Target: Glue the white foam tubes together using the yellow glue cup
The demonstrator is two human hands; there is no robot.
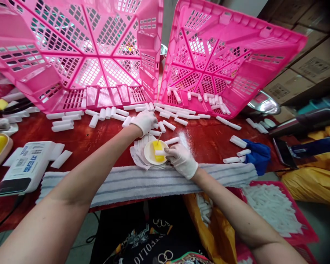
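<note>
My right hand (182,160), in a white glove, pinches a short white tube (160,152) against a yellow block (157,146). The block sits in a small round white dish (147,149), with a thin brown stick rising from it. Crumpled whitish cloth or film (136,154) lies under the dish. Beyond it, my gloved left hand (145,122) reaches in among loose white tubes (169,125) on the red table. Its fingers are curled down and partly hidden, so whatever they grip does not show.
Two pink crates (99,57) lean on their sides behind the tubes. A striped towel (121,181) runs along the front edge. At left stands a white box-like device (30,165); at right lie a blue cloth (257,156) and, lower, a pink tray (309,227) of white tubes.
</note>
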